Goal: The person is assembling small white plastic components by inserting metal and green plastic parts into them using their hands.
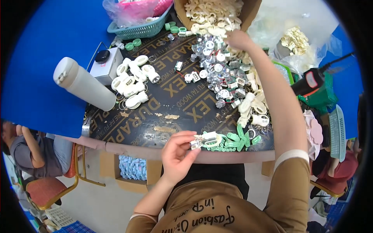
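Observation:
Near the table's front edge my left hand (179,152) is closed, pinching a small light unit (196,144) with a clear end between thumb and fingertips. A white plastic housing (209,136) shows right beside it; whether the two are joined I cannot tell. My right arm stretches far forward. Its hand (237,40) is at the cream plastic parts (211,15) spilling from a cardboard box, and its fingertips are partly hidden among them. Below that hand lies a heap of clear light units (219,70) with white blocks and thin wires.
Green plastic strips (237,140) lie at the front edge. White keyring-like pieces (132,81) are piled at left, near a white bottle (83,83) and a white box (105,66). A blue-green basket (142,30) stands behind. A black-and-orange device (311,80) juts in at right.

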Demonstrator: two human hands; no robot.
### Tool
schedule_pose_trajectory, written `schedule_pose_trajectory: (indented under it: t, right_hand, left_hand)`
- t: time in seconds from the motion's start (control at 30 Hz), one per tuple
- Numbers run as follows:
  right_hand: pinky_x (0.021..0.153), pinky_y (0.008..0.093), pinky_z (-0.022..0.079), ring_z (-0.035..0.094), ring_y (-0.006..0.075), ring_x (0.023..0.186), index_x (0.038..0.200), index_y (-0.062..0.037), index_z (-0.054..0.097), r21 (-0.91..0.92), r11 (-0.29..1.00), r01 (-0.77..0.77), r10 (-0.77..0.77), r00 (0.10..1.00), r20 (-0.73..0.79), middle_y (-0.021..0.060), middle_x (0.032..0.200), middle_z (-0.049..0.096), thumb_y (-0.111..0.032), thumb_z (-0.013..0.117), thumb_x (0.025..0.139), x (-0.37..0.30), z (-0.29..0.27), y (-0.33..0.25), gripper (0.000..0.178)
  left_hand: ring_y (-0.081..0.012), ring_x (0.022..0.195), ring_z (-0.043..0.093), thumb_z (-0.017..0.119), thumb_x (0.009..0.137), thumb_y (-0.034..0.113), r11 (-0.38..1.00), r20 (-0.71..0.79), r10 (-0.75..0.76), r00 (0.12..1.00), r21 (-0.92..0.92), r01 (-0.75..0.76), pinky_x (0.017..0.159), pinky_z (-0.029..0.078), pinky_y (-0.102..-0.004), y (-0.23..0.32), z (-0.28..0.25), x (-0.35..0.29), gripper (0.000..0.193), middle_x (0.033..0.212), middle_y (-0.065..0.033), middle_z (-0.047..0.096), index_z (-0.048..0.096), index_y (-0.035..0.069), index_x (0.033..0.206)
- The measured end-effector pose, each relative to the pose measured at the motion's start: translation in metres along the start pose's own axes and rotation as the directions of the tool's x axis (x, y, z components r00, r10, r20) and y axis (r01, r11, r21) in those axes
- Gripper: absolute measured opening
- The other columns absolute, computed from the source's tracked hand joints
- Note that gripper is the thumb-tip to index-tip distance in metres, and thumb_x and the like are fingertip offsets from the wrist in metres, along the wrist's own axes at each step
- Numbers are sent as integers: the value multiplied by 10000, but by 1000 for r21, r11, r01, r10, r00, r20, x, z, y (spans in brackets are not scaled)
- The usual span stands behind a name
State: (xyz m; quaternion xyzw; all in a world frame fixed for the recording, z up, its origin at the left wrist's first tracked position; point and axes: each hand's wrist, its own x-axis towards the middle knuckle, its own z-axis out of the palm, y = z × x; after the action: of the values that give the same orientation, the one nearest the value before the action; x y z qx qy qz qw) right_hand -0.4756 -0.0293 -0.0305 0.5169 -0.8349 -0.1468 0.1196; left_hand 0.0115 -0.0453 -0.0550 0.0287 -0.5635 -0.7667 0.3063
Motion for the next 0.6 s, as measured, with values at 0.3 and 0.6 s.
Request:
schedule_pose_trajectory:
  t: [0.3, 0.6]
  right_hand:
    - [806, 379, 460, 568, 306, 977, 1048, -134, 654, 562, 807, -184, 294, 950, -111, 148, 1052, 600, -361, 635, 765, -109, -107, -71, 364]
    - [612, 210, 429, 517, 57, 727, 913, -16, 575, 962, 247, -113, 285, 958, 40, 8, 803, 559, -78, 625, 809, -278, -176, -142, 131]
  left_hand:
    - [-184, 1042, 521, 578, 777, -116, 1000, -3, -4, 1000, -25, 4, 887, 462, -305, 3, -5, -8, 300, 1173, -173, 461, 495, -37, 1054]
    - [-197, 1036, 530, 572, 776, -123, 996, -5, 3, 1000, -94, -3, 902, 451, -314, 2, -9, -5, 307, 1191, -175, 454, 487, -37, 1057]
